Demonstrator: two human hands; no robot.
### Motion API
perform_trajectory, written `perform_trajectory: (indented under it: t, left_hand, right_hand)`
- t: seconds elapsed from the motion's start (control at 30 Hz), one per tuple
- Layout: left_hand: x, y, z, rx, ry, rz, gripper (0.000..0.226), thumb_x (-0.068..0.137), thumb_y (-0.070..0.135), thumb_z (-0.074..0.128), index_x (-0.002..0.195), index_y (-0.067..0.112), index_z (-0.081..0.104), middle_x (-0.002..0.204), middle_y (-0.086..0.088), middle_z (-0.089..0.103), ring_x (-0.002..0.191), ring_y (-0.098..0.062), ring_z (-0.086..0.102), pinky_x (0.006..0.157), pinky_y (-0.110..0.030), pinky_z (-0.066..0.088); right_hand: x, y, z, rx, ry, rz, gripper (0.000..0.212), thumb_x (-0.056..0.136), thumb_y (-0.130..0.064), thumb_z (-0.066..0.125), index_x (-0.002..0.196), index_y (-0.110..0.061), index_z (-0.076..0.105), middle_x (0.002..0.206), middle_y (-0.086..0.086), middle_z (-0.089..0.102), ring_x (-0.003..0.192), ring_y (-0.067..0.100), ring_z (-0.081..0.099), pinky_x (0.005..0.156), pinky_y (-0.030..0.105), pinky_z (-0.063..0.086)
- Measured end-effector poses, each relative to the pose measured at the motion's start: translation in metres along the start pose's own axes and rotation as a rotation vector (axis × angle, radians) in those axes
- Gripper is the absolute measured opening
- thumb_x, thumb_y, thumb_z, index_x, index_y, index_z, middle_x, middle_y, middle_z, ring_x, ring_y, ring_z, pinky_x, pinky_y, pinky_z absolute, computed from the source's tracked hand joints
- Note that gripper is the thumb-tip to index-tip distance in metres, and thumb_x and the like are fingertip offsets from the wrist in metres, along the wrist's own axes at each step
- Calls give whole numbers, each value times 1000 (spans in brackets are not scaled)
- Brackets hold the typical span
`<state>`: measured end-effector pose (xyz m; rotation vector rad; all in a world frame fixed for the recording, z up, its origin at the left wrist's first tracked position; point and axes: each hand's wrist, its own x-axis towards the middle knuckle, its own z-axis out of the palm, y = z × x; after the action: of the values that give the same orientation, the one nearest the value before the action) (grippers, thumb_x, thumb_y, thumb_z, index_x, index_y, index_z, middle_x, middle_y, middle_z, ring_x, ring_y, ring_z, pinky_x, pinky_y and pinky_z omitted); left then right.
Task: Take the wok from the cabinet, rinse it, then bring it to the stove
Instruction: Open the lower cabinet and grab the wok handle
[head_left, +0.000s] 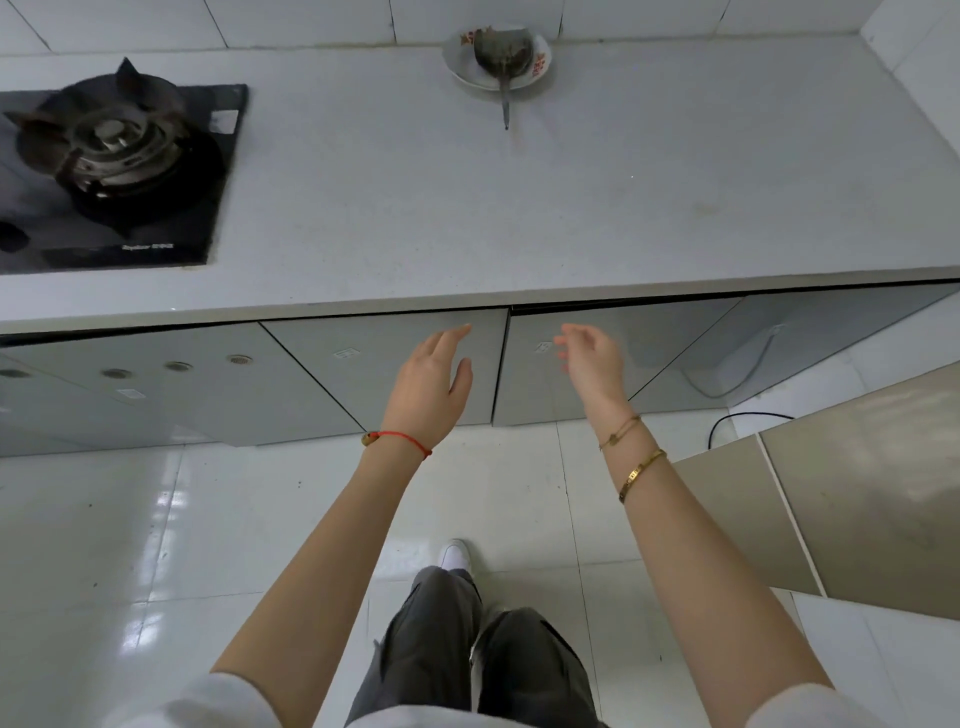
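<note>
Both hands are empty, the left hand flat with fingers extended and the right hand loosely curled, raised before the closed grey cabinet doors under the white counter, with no wok in view and the stove at far left.

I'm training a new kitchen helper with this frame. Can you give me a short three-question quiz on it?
1. True or false: the wok already sits on the stove burner.
2. What does the left hand hold? A) a wok B) nothing C) a plate
3. Fill in: the plate at the back of the counter carries a horseshoe ____.

Key: 1 false, the burner is bare; 2 B, both it and the right hand are open near the closed cabinet doors; 3 crab.
</note>
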<state>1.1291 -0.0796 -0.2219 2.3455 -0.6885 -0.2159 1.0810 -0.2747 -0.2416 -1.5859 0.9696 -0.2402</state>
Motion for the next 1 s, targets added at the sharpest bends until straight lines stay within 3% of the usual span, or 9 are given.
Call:
perform_trajectory:
  t: [0.17,0.23,0.4,0.57,0.8,1.0]
  left_hand:
    - [31,-50,80,-34,78,45,41,98,17,47,139,11,48,136,-8,55,126,-24,51,103,-34,44]
    - [46,-71,111,-54,129,78,40,97,17,49,137,10,50,132,-8,57,123,-23,53,101,-36,45]
    - [81,-113,173,-104,262,154,41,95,19,55,135,15,51,125,-3,60,117,-14,55,92,-16,39]
    - [103,-132,215,-166,373,280,37,93,22,56,130,17,53,122,3,60,108,-10,58,87,-28,49]
    - [115,-141,243,-241,450,379,42,92,19,59,133,18,53,122,7,62,104,-3,58,90,-15,44]
    - [118,-143,246,-238,501,428,40,92,18,60,132,16,56,117,5,64,103,-3,60,91,-18,46]
  right_hand:
    - [62,56,22,187,8,-20,14,99,-16,52,99,-10,64,96,8,69,63,11,60,58,20,54]
    - [85,75,29,233,5,-54,14,99,-15,52,101,-8,64,96,9,70,61,13,60,50,17,51]
    - [120,103,41,360,-57,-174,23,99,-20,54,109,-3,65,95,8,76,63,16,63,52,21,52]
    - [122,110,48,397,-134,-349,30,102,-25,51,110,-1,66,92,8,78,59,13,62,49,20,50]
    - [124,107,54,408,-180,-464,25,102,-28,49,103,-9,65,92,4,79,49,11,59,40,18,44]
    - [127,100,55,494,-217,-428,21,101,-22,50,89,-9,62,94,3,78,46,7,56,40,16,43]
